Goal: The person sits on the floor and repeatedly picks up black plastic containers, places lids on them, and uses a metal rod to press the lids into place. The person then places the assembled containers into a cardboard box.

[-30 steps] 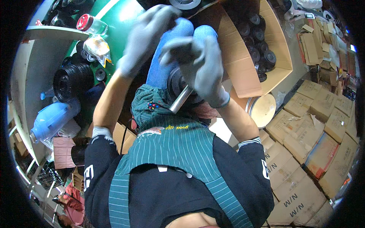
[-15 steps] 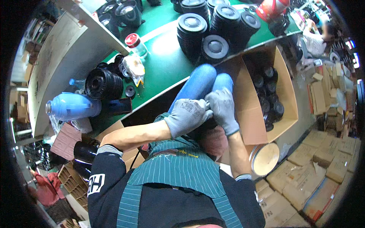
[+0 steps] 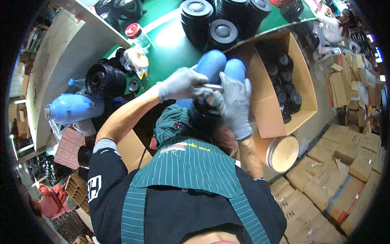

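My left hand, in a grey knit glove, is closed on a slim, light-coloured, stick-like piece above my lap. What kind of piece it is cannot be made out. Facing it is my right hand, gloved alike, its fingers bent around the edge of a black part between my hands. Shadow and the gloves hide most of that part. Right of my knees stands an open cardboard box with several black round-topped parts inside.
A green table lies ahead, bearing stacks of black discs, a red-lidded jar and black rings. A blue flask stands at left. A round stool-like top and flattened cartons are at right.
My hands have moved apart from being close together. The left has shifted up and left, and the light piece and black part now show between them. The view has tilted slightly.
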Tool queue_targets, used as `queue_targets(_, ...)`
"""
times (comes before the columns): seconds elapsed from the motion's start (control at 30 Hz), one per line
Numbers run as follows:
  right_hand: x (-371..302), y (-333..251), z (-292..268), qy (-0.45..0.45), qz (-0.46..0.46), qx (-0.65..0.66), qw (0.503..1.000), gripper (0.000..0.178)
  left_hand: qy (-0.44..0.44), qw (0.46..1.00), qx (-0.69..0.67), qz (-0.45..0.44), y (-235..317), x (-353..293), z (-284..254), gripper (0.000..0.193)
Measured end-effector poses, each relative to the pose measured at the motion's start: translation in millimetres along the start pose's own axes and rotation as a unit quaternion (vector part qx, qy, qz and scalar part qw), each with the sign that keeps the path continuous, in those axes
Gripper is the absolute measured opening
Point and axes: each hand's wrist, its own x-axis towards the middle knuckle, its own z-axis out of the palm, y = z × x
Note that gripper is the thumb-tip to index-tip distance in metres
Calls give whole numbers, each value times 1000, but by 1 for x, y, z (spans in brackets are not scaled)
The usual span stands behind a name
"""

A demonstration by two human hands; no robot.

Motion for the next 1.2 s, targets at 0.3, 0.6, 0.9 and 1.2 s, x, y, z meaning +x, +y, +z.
queue_targets(0.3, -38, 0, 15, -89, 151, 181, 968, 106, 322, 833, 4, -450, -113, -86, 55, 55)
queue_targets(0.6, -20, 9, -17, 117, 157, 318, 928, 70, 327, 866, 165, -341, -116, -87, 46, 66)
queue_targets(0.9, 82, 29, 45, -21, 201, 728, 655, 57, 432, 901, 16, -42, -49, -83, 24, 67)
queue_targets(1.2, 86, 36, 28, -126, 213, 784, 569, 82, 489, 802, 291, -183, -149, 53, -201, 66)
